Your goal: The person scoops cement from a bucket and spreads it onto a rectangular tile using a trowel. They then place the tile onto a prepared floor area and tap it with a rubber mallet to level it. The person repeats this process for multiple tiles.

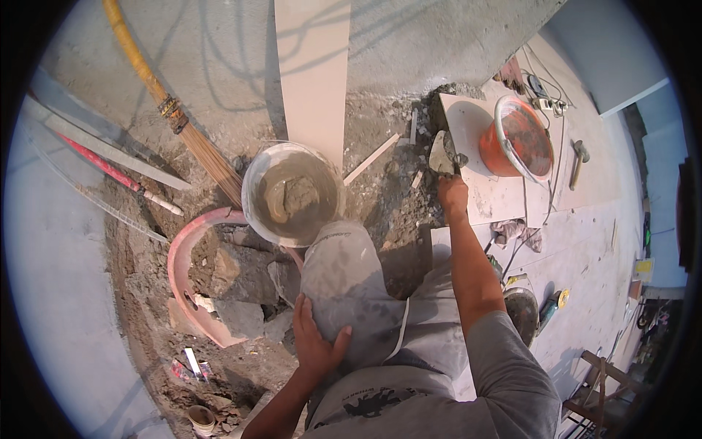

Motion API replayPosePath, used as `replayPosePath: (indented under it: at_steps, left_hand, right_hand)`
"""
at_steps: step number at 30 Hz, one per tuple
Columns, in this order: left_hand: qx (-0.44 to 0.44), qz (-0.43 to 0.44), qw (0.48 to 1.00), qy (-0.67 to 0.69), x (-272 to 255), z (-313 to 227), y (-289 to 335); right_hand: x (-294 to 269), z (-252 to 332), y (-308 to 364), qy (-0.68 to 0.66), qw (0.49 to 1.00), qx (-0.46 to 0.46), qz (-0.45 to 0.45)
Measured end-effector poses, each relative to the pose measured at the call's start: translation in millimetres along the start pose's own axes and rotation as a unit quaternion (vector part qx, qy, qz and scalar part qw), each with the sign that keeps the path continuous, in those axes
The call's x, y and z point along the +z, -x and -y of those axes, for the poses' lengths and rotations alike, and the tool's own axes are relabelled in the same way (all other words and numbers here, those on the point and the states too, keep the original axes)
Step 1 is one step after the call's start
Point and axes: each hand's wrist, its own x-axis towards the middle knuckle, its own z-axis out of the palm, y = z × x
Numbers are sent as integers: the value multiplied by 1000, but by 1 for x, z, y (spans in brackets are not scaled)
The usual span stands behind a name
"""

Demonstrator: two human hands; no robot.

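gripping a grey metal trowel point(441, 154), the right hand point(453, 194) is closed around its handle, right of the round white plastic bucket point(249, 194) of wet grey mix point(298, 197). the left hand point(319, 347) lies loosely spread, apparently empty, on the near side of that bucket. the grey-trousered knee point(340, 252) crowds the bucket's rim — leaning forward could tip it. a wide trowel swing could chip the pale flat slab point(482, 212) to the bucket's right.

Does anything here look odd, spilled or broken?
The pink curved rim looks odd, curling around a jumble of jagged stone chunks; partly hidden, so I can't tell whether it's broken. Loose rubble also litters the ground near the trowel in the right hand, looking untidy.
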Motion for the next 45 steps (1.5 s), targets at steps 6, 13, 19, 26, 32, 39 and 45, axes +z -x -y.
replayPosePath:
  at_steps: [6, 13, 19, 26, 32, 39, 45]
  left_hand:
    - [2, 5, 1000, 4, 1, 1, 0]
    - [1, 0, 1000, -6, -1, 2, 1]
    - [35, 7, 999, -9, 5, 1, -3]
    - [71, 6, 997, -2, 14, -2, -23]
    - [55, 55, 997, 2, 29, -14, -48]
    - [72, 67, 995, -17, 42, 4, -62]
    - [32, 96, 993, -65, 46, -19, -70]
  right_hand:
    - [-37, 39, 67, 31, 998, -11, 60]
    - [-84, 45, 45, -241, 818, 43, 521]
    - [-28, 0, 15, 5, 986, -22, 166]
    - [-185, 20, 128, -58, 954, -51, 289]
    - [-359, -74, 208, 0, 955, 157, 251]
    - [-382, -168, 256, 172, 895, 257, 322]
    - [-282, -256, 318, 286, 887, 49, 359]
